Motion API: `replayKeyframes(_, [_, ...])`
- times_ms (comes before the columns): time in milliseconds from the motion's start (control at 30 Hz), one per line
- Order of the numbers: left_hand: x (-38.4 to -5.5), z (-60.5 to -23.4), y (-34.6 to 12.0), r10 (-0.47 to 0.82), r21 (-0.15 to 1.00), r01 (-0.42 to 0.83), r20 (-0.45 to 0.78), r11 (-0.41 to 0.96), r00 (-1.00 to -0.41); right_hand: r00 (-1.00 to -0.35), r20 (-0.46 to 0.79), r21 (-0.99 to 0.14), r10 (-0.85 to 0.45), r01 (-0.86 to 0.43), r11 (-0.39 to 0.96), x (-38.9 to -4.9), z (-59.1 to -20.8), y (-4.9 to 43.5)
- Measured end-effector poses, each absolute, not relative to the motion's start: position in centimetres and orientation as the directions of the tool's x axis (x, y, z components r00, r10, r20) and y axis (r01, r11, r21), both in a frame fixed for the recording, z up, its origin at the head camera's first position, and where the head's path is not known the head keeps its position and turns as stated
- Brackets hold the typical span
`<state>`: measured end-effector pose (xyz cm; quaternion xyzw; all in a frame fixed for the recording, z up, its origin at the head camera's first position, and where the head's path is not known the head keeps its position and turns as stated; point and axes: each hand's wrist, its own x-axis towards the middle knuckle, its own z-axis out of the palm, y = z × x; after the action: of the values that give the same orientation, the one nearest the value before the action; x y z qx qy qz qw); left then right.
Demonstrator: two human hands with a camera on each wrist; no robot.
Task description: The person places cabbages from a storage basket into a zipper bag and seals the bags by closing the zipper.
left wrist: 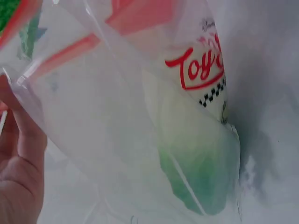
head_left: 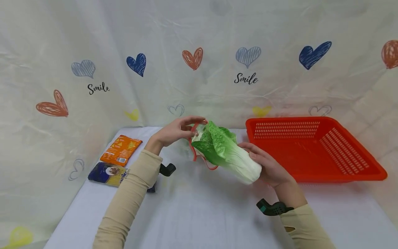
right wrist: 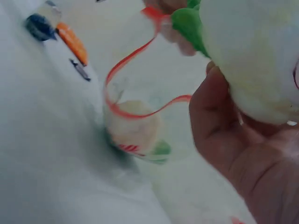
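A napa cabbage (head_left: 231, 152) is tilted over the table, its pale base toward the right and its green leaves toward the left. My right hand (head_left: 270, 167) grips it around the base. At the leafy end, my left hand (head_left: 175, 130) pinches the red-edged rim of a clear plastic bag (left wrist: 103, 126). The bag's mouth gapes, and the leaf tips are at this opening. Inside the bag, in the left wrist view, lies a pale item (left wrist: 187, 107) with red "Toy" lettering and a green end; its kind is blurred by the plastic.
A red plastic basket (head_left: 354, 169) stands at the right. An orange packet (head_left: 119, 150) and a blue-and-yellow packet (head_left: 107, 174) lie at the left. Behind the white-covered table (head_left: 199, 214) hangs a heart-printed sheet (head_left: 217, 93).
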<state>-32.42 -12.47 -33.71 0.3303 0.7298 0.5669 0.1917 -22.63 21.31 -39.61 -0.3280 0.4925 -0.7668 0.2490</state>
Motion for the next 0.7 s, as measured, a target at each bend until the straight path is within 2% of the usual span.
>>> replayKeyframes(67, [-32.6, -33.7, -12.6, 0.718, 0.958, 0.261, 0.101, 0.116, -0.689, -0.662, 0.262, -0.928, -0.702, 0.026, -0.371, -22.7, -40.2, 20.7])
replayKeyframes(133, [-32.7, -33.6, -12.8, 0.731, 0.957, 0.267, 0.103, 0.111, -0.675, -0.688, 0.226, -0.956, -0.689, -0.021, -0.293, -22.8, -40.5, 20.2])
replayKeyframes(267, [-32.7, -33.7, -13.0, 0.740, 0.941, 0.302, 0.092, 0.155, -0.666, -0.825, 0.118, -0.985, -0.553, -0.167, 0.039, -22.6, -39.9, 19.3])
replayKeyframes(367, [-32.6, -33.7, -12.8, 0.722, 0.899, 0.363, 0.082, 0.244, -0.687, -0.914, 0.113, -0.911, -0.390, -0.252, 0.326, -22.2, -38.9, 18.2])
replayKeyframes(500, [-31.9, -33.5, -12.0, 0.692, 0.805, 0.460, 0.088, 0.375, -0.717, -0.949, 0.210, -0.744, -0.235, -0.311, 0.591, -21.5, -38.4, 16.2])
replayKeyframes(600, [-31.4, -33.3, -11.3, 0.688, 0.728, 0.526, 0.104, 0.440, -0.718, -0.953, 0.244, -0.698, -0.177, -0.300, 0.651, -21.2, -38.4, 15.4])
replayKeyframes(700, [-31.1, -33.1, -11.0, 0.687, 0.662, 0.574, 0.121, 0.482, -0.716, -0.973, 0.172, -0.799, -0.156, -0.230, 0.556, -21.1, -38.2, 15.8])
